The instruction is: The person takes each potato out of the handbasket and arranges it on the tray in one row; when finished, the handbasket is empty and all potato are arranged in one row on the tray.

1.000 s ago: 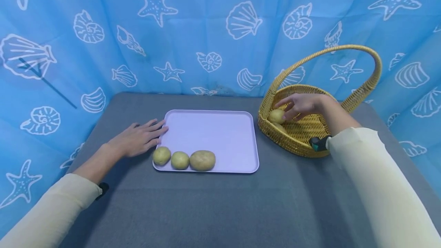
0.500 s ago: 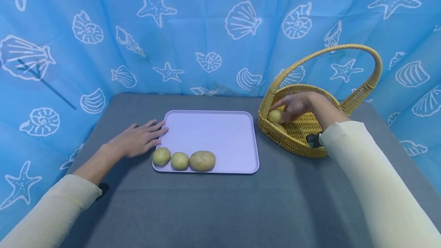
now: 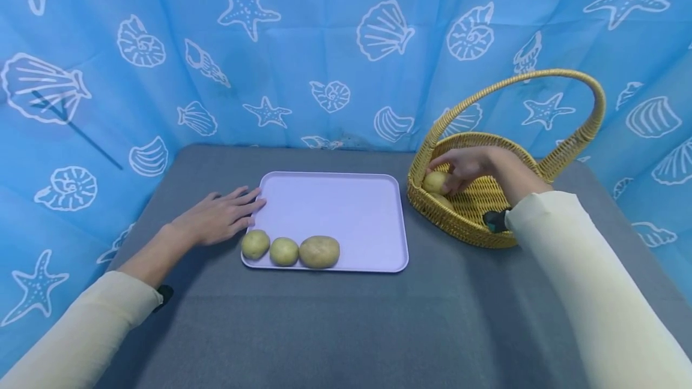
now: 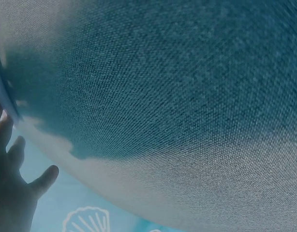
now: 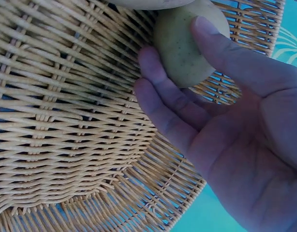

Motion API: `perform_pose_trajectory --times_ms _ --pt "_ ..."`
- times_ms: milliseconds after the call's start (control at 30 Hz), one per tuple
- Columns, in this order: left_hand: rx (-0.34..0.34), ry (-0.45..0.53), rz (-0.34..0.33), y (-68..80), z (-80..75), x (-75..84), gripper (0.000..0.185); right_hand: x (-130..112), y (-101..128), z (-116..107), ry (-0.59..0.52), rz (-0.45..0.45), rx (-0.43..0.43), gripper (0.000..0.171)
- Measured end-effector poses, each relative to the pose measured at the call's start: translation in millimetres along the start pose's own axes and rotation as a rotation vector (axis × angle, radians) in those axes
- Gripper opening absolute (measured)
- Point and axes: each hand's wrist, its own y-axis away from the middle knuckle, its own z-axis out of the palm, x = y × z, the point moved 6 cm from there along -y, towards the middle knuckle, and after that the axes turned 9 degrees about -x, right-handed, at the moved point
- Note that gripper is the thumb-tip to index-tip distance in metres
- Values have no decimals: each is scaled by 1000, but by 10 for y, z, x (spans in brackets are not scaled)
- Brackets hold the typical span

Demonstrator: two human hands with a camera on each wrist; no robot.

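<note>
In the head view my right hand (image 3: 469,164) reaches into a wicker basket (image 3: 465,236) at the right. Its thumb and fingers pinch a potato (image 3: 434,182) near the basket's left wall; the right wrist view shows the thumb on this speckled potato (image 5: 182,48) and fingers curled against its other side. Another potato (image 3: 442,202) lies just below it, partly hidden. My left hand (image 3: 216,219) lies with fingers spread, fingertips on the left rim of a pale lilac tray (image 3: 346,209). Along the tray's front edge sit a round potato (image 3: 255,245), a second round potato (image 3: 283,251) and a larger oval potato (image 3: 319,252).
The basket's tall arched handle (image 3: 540,72) rises over my right forearm. A grey cloth (image 3: 324,329) covers the table. Behind it hangs a blue curtain (image 3: 303,47) printed with white shells and starfish.
My right hand has closed from hovering over the potato in the basket to pinching it. The left hand and the potatoes on the tray have stayed put.
</note>
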Motion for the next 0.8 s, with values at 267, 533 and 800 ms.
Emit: perform_pose_trajectory --times_ms 267,533,800 --pt "4 -18 -3 15 -27 32 56 -21 125 -20 86 -96 60 58" --pt "6 -26 -5 16 -35 47 56 -184 407 30 383 -179 162 65" --pt "7 -31 -10 3 -30 57 55 -290 704 131 390 -223 259 66"
